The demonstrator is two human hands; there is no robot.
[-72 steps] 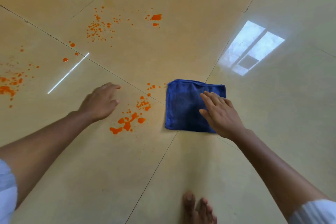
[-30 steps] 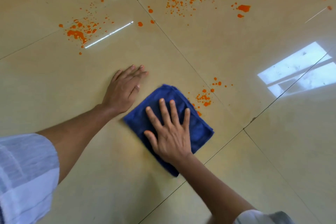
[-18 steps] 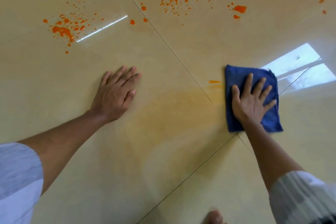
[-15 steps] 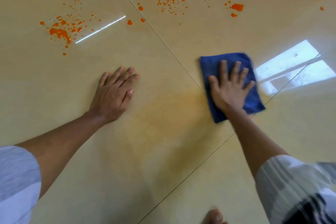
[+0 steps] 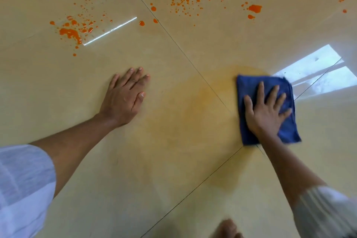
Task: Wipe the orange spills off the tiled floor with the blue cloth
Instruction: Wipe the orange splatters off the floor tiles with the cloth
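while the blue cloth (image 5: 251, 91) is pressed flat to the tiled floor (image 5: 135, 160) under the spread, open right hand (image 5: 265, 114), nothing is gripped by it. the left hand (image 5: 124, 100) is laid palm down and empty on the tile, well apart, with a faint orange smear (image 5: 193, 106) between them. orange spills (image 5: 70, 32) are left farther off, beside window glare (image 5: 316, 71) on the glossy beige tiles; a bare foot (image 5: 227, 229) is seen at the bottom edge.

Looks like a room in a home: glossy beige tiled floor (image 5: 173, 160), window reflection (image 5: 318, 71) at right, bare foot (image 5: 227, 229) near.
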